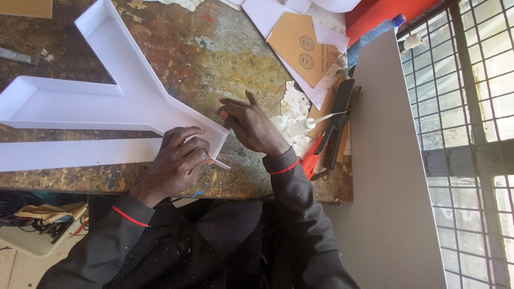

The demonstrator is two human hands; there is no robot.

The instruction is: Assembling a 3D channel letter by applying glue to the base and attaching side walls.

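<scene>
Pressing down with my left hand (pixel 179 158), I keep its grip closed on the corner end of the white channel letter (pixel 123 99), fingers curled over the side wall, with a thin white strip (pixel 219 163) projecting just beyond the fingertips. My right hand (pixel 249 126) sits directly opposite, its grip pinched together on the same corner wall. The letter lies flat on the worn desk (pixel 235 64), extending away from both grips to the left. Just beyond the right grip lies a white glue bottle (pixel 302 126); past it, a black and red tool (pixel 332 139) and a grey board (pixel 385 160).
</scene>
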